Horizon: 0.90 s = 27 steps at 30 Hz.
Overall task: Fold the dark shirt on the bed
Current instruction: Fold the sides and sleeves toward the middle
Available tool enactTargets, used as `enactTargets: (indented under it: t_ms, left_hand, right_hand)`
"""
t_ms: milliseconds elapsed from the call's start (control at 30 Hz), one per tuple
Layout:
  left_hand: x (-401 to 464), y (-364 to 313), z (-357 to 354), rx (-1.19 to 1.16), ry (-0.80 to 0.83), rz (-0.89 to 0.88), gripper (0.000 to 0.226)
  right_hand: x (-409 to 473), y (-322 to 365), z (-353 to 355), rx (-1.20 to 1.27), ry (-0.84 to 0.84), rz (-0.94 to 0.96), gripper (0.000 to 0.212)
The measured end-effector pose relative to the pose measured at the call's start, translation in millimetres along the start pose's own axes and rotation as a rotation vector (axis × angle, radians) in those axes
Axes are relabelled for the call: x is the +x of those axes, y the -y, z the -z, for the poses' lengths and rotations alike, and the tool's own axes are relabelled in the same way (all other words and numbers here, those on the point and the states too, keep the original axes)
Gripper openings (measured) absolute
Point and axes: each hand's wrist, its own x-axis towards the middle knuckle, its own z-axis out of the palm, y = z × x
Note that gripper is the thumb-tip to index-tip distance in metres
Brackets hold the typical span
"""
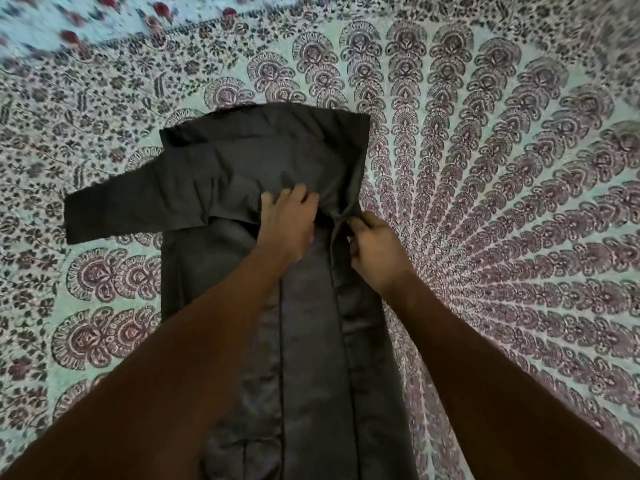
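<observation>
We have the dark shirt [263, 161] lying flat along the bed [519, 202], right side already folded in, left sleeve [138, 209] still spread out. Our left hand [287, 223] presses the cloth mid-chest with curled fingers; our right hand [374, 247] pinches the folded edge. Next, we judge, the left sleeve needs folding across.

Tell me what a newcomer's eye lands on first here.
The dark shirt lies mid-frame on the patterned bedspread, one sleeve sticking out to the left. Both hands meet at its middle: the left hand rests on the cloth, the right hand pinches a fold beside it.
</observation>
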Motion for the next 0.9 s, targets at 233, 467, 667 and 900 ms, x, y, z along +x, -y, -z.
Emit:
enactTargets:
  t_ms: [233,467,667,900]
  left_hand:
    - [2.5,33.0,4.1,-0.025,0.051,0.148,0.060]
    - [68.6,47.5,10.0,-0.158,-0.142,0.191,0.053]
    - [92.5,53.4,21.1,-0.037,-0.176,0.287,0.040]
    - [83.4,47.9,26.3,0.020,-0.219,0.342,0.068]
  right_hand:
    - [27.5,1.8,5.4,-0.076,0.022,0.016,0.038]
    - [35.1,5.6,-12.0,-0.193,-0.071,-0.040,0.029]
    - [33.0,-2.7,-40.8,-0.276,-0.210,0.031,0.029]
    - [34.8,-2.6,-43.8,-0.200,-0.139,-0.025,0.066]
